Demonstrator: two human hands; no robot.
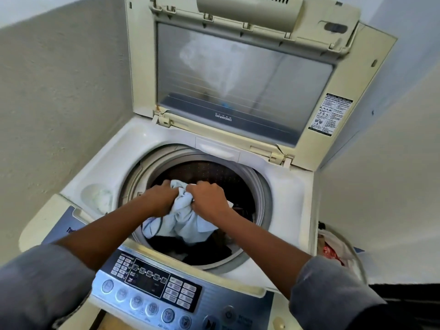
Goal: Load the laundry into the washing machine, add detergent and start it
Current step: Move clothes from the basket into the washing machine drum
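A top-loading washing machine (283,194) stands in front of me with its lid (240,75) raised. Over the round drum opening, my left hand (160,198) and my right hand (209,197) both grip a bunched pale blue garment (181,225). The cloth hangs down from my fists into the drum. Dark clothes (197,251) lie in the drum below it.
The blue control panel (152,287) with round buttons runs along the near edge. A detergent recess (97,196) sits at the left of the drum rim. Walls close in on the left and right. A bag with red contents (333,251) lies to the machine's right.
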